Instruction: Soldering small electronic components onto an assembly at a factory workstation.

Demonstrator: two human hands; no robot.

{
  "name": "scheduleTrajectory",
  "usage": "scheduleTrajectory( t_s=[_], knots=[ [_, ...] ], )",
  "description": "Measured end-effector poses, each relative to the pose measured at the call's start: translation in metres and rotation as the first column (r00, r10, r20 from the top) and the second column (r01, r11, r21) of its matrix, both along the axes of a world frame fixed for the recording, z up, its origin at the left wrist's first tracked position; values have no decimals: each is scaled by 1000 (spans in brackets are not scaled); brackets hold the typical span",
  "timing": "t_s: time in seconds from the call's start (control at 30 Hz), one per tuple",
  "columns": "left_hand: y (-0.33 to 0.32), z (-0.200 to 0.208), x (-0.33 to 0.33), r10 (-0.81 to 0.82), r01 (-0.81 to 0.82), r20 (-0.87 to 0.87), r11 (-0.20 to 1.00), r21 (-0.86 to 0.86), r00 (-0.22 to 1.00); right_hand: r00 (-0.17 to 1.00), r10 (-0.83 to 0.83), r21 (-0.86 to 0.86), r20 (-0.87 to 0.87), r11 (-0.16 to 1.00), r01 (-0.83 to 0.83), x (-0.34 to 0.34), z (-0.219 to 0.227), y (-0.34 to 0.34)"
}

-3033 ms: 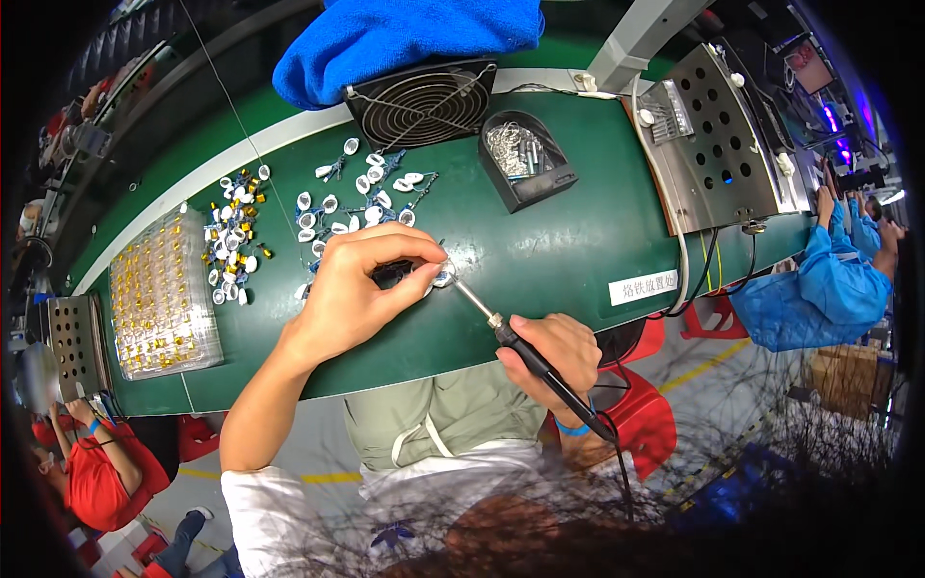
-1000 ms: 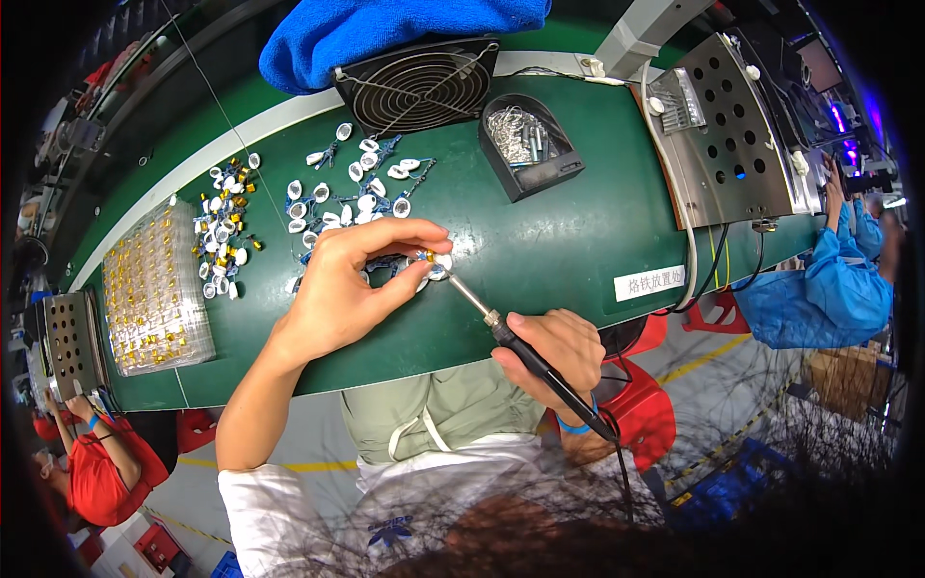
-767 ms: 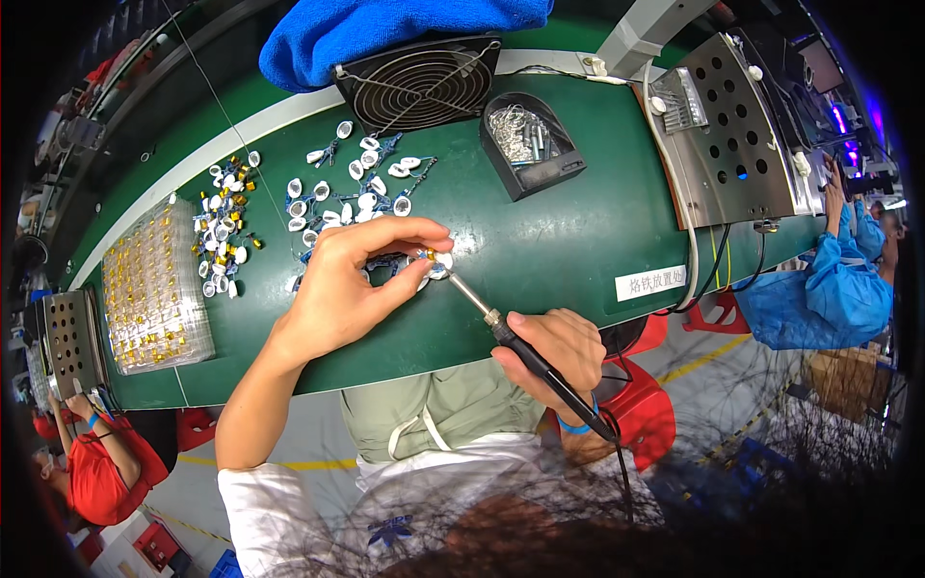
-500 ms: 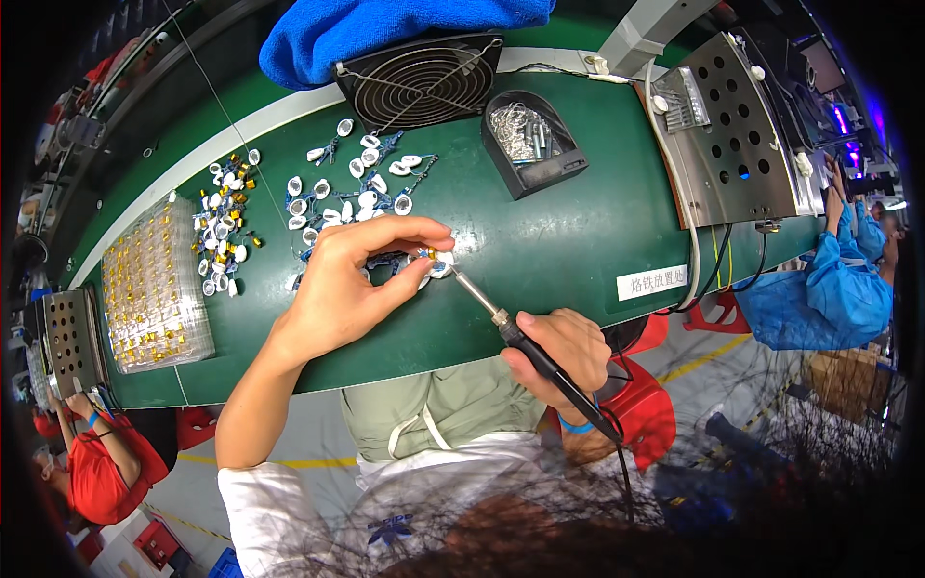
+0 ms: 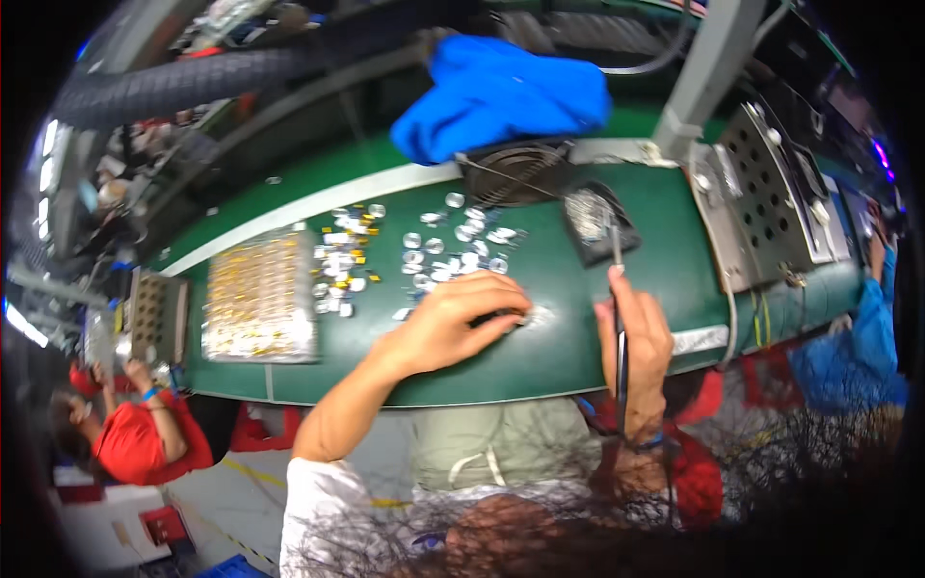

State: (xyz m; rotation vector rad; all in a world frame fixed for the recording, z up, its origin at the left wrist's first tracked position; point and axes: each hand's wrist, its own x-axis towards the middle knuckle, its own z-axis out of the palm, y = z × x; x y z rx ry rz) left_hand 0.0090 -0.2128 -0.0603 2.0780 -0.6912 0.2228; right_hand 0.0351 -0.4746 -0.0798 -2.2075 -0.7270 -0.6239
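Your left hand (image 5: 448, 323) is over the green-topped bench (image 5: 549, 366), its forearm crossing the near edge. Its grip is pressed together at thumb and forefinger, pinching a small whitish piece (image 5: 526, 312) low over the bench's middle; blur hides its shape. Your right hand (image 5: 638, 332) crosses the near edge farther right, its grip wrapped around a slim black-handled soldering iron (image 5: 621, 371) with a bare metal shaft. The iron points toward the far edge, its tip over the black round-backed plastic bin (image 5: 595, 252) of silvery metal bits; you cannot tell here whether it touches them.

Beyond your left hand, loose white rounded pieces with dark blue wires (image 5: 469, 232) are scattered toward the far edge. To their left sits a tighter cluster of white and yellow parts (image 5: 337, 262), and beside that, toward the bench's left end, a clear plastic tray (image 5: 306, 339) with rows of yellow pieces. A black round-grilled fan (image 5: 515, 175) stands at the far edge, a bright blue cloth (image 5: 501, 101) bunched above it. Near the right end stands a silver metal box with round holes (image 5: 761, 183), and a white rectangular label (image 5: 700, 339) is fixed by the near edge. Past the left end you have a person in red (image 5: 140, 443)
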Motion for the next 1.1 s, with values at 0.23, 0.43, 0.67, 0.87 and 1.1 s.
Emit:
scheduleTrajectory(
  t_s=[0.23,0.43,0.67,0.87,1.1],
  knots=[
    [40,27,-47,298,-304,86,951,62,951,998,23,138,-59,990,-14,-9,-19,3],
    [121,41,-73,519,-547,176,776,313,837,980,190,334,-56,929,-161,-20,-27,16],
    [198,60,-42,560,-621,273,661,421,782,976,199,386,-94,910,-149,-20,-41,15],
    [339,6,66,692,-741,370,362,566,620,963,178,352,-202,931,-98,-29,-55,11],
    [364,-21,92,801,-733,263,289,616,537,974,207,321,-93,932,-167,-30,-41,11]
  ],
)
